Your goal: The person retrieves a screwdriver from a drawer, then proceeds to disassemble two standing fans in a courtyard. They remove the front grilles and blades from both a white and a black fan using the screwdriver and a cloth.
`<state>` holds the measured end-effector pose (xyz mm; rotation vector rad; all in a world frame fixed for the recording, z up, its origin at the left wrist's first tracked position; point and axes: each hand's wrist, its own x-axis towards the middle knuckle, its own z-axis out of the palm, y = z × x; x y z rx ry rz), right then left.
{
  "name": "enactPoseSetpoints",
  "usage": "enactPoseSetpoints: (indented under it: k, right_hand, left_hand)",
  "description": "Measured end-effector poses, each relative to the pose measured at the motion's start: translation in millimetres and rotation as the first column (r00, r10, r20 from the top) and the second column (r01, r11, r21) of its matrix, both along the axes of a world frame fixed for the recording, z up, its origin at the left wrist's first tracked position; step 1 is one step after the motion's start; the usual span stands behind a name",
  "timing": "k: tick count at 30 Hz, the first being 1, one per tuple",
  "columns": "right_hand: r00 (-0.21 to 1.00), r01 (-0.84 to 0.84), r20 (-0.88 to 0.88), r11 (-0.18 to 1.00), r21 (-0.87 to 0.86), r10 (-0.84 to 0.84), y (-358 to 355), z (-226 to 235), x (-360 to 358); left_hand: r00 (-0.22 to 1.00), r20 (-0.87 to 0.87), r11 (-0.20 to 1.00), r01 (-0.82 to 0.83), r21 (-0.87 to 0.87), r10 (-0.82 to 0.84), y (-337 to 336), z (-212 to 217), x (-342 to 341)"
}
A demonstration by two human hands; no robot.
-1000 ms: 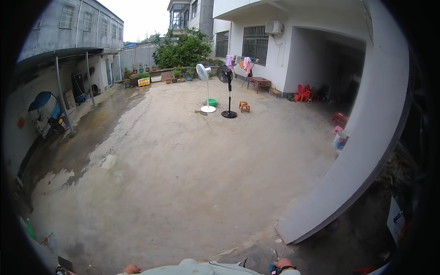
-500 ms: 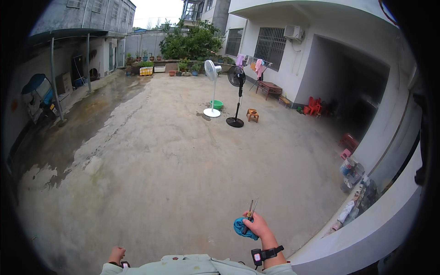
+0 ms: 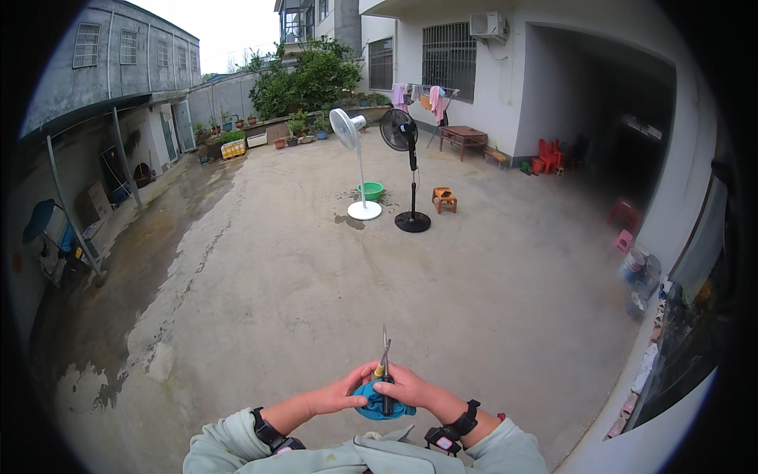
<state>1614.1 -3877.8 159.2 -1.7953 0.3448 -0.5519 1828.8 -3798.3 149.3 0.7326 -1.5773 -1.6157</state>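
Both my hands meet low in the middle of the view, in front of my body. My right hand (image 3: 407,387) is closed round screwdrivers (image 3: 387,402), one with a black handle and one with a yellowish handle, and a bunched blue cloth (image 3: 369,410). Their thin metal shafts stick up and away from me. From the other side, my left hand (image 3: 343,397) grips the blue cloth, its fingertips next to the yellowish handle. Parts of the handles are hidden by fingers and cloth. Each wrist wears a black strap with a small device.
Ahead on the concrete yard stand a white pedestal fan (image 3: 364,210) and a black pedestal fan (image 3: 412,222). A green basin (image 3: 371,189) and a small wooden stool (image 3: 444,201) are beside them. A wooden table (image 3: 463,141) stands by the wall; clutter lines the right ledge.
My left hand has come up from the lower left to join my right hand at the blue cloth. The right hand has moved left and nearer my body. The view has shifted, and the fans appear slightly larger.
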Motion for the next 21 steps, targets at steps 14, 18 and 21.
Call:
enactPoseSetpoints:
  k: [14, 18, 21]
  right_hand:
    - [0.977, 0.104, -0.144, 0.936, -0.337, -0.16, -370.2, -5.3, 274.7]
    - [0.948, 0.282, -0.033, 0.882, -0.377, -0.317, -497.5, 6.7, 318.2]
    - [0.886, 0.442, 0.028, 0.825, -0.353, -0.463, -587.5, 21.2, 327.0]
  left_hand:
    - [0.792, -0.189, 0.794, -0.5, 0.346, 0.581, -336.9, -19.1, 207.3]
    - [0.809, -0.268, 0.815, -0.383, 0.435, 0.523, -483.6, -0.7, 251.6]
    - [0.852, -0.306, 0.858, -0.271, 0.436, 0.425, -591.0, 9.6, 267.0]
